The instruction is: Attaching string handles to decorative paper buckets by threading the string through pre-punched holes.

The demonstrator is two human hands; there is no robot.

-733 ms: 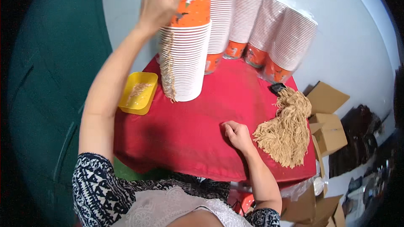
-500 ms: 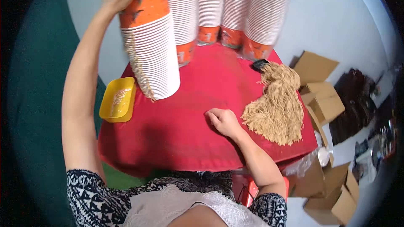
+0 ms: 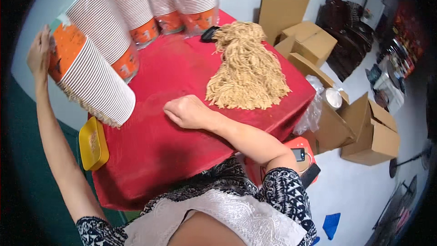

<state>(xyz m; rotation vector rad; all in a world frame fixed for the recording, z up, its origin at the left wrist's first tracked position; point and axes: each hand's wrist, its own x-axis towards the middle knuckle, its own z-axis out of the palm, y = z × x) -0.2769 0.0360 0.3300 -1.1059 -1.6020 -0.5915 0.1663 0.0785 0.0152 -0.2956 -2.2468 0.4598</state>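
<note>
My left hand (image 3: 40, 53) reaches up to the top of a tall stack of ribbed paper cups (image 3: 93, 81) with an orange top and a tan string fringe down its side. The hand rests on the stack's top end. My right hand (image 3: 187, 111) lies loosely closed on the red tablecloth (image 3: 173, 150), holding nothing, just left of a big bundle of tan strings (image 3: 248, 70).
Three more tall cup stacks (image 3: 157, 0) stand at the table's back. A yellow tray (image 3: 93, 143) sits at the left edge. Cardboard boxes (image 3: 364, 127) and a plastic bag lie on the floor to the right, with a red stool (image 3: 300, 152) near my side.
The view has swung left and down, so the cup stack now appears tilted at the upper left. My left hand stays at its top; my right hand remains on the cloth.
</note>
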